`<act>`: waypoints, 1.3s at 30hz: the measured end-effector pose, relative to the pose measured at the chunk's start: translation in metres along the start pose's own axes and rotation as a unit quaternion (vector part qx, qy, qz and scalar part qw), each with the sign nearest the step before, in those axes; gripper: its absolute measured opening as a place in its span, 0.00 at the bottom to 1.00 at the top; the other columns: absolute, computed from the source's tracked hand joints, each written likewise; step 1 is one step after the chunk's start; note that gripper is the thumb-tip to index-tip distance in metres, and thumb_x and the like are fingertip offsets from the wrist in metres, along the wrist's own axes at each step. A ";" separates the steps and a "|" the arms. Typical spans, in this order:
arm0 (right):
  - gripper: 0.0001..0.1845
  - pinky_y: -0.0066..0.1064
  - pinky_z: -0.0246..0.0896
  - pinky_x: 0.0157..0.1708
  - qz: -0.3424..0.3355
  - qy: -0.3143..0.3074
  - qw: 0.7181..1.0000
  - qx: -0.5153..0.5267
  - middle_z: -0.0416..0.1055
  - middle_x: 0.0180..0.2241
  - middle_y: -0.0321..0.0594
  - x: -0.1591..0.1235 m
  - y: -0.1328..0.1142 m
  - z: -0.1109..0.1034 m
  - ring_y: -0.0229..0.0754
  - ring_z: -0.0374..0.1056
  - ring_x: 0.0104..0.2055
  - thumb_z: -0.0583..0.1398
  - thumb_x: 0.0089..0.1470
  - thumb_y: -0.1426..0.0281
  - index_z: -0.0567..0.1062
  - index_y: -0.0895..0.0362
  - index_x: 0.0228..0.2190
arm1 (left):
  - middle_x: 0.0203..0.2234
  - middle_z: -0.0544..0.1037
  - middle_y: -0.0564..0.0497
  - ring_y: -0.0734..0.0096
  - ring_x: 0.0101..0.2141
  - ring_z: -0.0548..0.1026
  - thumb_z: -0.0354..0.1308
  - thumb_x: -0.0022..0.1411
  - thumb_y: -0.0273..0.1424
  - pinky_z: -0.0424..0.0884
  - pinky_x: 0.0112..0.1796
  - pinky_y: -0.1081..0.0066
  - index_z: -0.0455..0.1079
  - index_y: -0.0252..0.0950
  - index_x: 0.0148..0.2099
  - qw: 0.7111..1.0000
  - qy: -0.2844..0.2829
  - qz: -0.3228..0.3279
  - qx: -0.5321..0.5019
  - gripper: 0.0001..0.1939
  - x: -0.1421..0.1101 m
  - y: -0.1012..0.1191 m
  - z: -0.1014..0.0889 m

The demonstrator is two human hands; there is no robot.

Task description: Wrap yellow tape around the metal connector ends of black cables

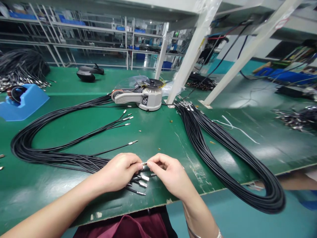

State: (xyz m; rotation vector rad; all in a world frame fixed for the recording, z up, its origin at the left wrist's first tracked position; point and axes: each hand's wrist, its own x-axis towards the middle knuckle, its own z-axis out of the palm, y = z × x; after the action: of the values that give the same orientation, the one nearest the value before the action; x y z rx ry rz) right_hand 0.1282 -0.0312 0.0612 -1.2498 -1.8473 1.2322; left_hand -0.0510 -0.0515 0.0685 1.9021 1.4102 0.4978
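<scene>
Between my two hands is a small metal cable connector [145, 164]. The fingertips of my left hand [121, 170] pinch it from one side, and my right hand [169, 173] pinches its other end with thumb and forefinger. Under and around my left hand lies a looped bundle of black cables [27, 142], several of its silver connector ends [142, 184] sticking out just below the fingers. A few loose cable ends [133, 142] fan out on the table beyond the hands.
On the green table [74, 185], a grey round tape dispenser [150, 99] stands behind the cables, near white posts [190, 53]. A second cable bundle [247, 165] overhangs the front edge at right. A blue tape holder [27, 102], a black scanner [86, 76] and a cable heap [22, 67] occupy the left.
</scene>
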 end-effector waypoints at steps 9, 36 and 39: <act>0.08 0.28 0.63 0.30 0.001 0.006 1.000 -0.011 0.76 0.27 0.38 -0.002 0.005 0.006 0.39 0.69 0.29 0.58 0.52 0.70 0.76 0.57 0.26 | 0.24 0.74 0.53 0.71 0.28 0.70 0.48 0.63 0.29 0.62 0.31 0.74 0.71 0.35 0.29 0.999 0.015 0.011 0.033 0.13 0.001 0.002 0.007; 0.12 0.32 0.63 0.35 0.019 -0.063 0.998 -0.011 0.75 0.31 0.40 0.041 -0.002 -0.026 0.41 0.69 0.33 0.57 0.52 0.66 0.75 0.57 0.36 | 0.29 0.73 0.47 0.59 0.36 0.70 0.53 0.59 0.26 0.65 0.38 0.64 0.71 0.35 0.30 0.965 0.157 -0.047 0.205 0.07 0.037 -0.040 -0.017; 0.14 0.33 0.62 0.36 0.017 -0.062 0.998 0.016 0.75 0.33 0.41 0.075 -0.002 -0.010 0.41 0.69 0.33 0.61 0.47 0.68 0.76 0.58 0.37 | 0.28 0.74 0.50 0.65 0.33 0.71 0.50 0.61 0.25 0.66 0.35 0.68 0.69 0.35 0.31 0.969 0.173 -0.039 0.171 0.08 0.033 -0.036 -0.013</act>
State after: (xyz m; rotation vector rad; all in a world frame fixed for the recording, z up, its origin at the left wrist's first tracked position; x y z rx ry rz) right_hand 0.1069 0.0416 0.0653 -1.2158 -1.8934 1.3806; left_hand -0.0721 -0.0109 0.0477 2.0891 1.8915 0.6008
